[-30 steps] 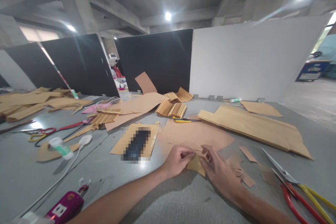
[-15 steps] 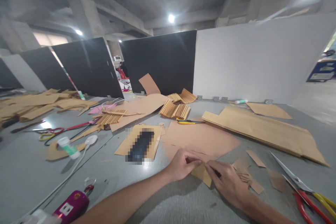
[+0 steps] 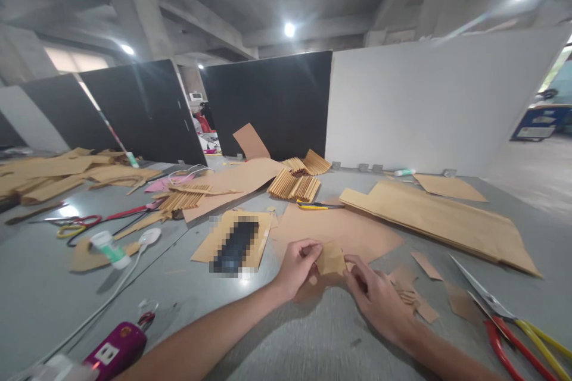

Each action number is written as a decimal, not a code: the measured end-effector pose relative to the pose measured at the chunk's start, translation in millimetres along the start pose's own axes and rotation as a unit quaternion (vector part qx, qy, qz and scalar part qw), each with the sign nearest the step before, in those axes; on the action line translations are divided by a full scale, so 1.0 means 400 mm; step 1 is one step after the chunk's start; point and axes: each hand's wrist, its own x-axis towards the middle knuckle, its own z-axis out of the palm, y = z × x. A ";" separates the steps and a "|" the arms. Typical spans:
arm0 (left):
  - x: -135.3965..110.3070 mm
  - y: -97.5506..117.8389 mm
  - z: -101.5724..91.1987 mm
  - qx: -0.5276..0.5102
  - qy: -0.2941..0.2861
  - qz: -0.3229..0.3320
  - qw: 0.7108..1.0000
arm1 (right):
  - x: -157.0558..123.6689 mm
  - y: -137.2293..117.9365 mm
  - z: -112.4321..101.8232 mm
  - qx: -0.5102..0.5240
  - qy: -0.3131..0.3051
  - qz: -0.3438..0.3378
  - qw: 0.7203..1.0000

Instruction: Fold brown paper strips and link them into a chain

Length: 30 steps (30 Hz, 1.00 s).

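Note:
A small piece of brown kraft paper (image 3: 331, 259) is held up between my two hands, just above the metal table (image 3: 250, 333). My left hand (image 3: 298, 266) pinches its left edge between thumb and fingers. On the other side, the fingers of my right hand (image 3: 370, 286) grip its right edge. Beyond the hands lies a larger flat sheet of brown paper (image 3: 339, 229). Small paper scraps (image 3: 426, 266) are scattered to the right of my right hand. Scissors with red and yellow handles (image 3: 496, 309) lie open at the far right.
A yellow utility knife (image 3: 313, 205) and pleated paper bundles (image 3: 295, 186) lie behind. Folded kraft paper (image 3: 442, 226) stretches along the right. To the left are a pixelated dark object (image 3: 235, 245), a glue bottle (image 3: 110, 250), a white cable (image 3: 120, 286) and a purple device (image 3: 117, 350).
The paper piece has been lifted and turned to face me, and my hands have moved apart to its two side edges. The view has shifted slightly to the right.

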 end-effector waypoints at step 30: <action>-0.022 0.032 0.007 0.066 -0.109 -0.005 0.992 | 0.003 0.022 0.011 -0.043 0.033 0.004 0.999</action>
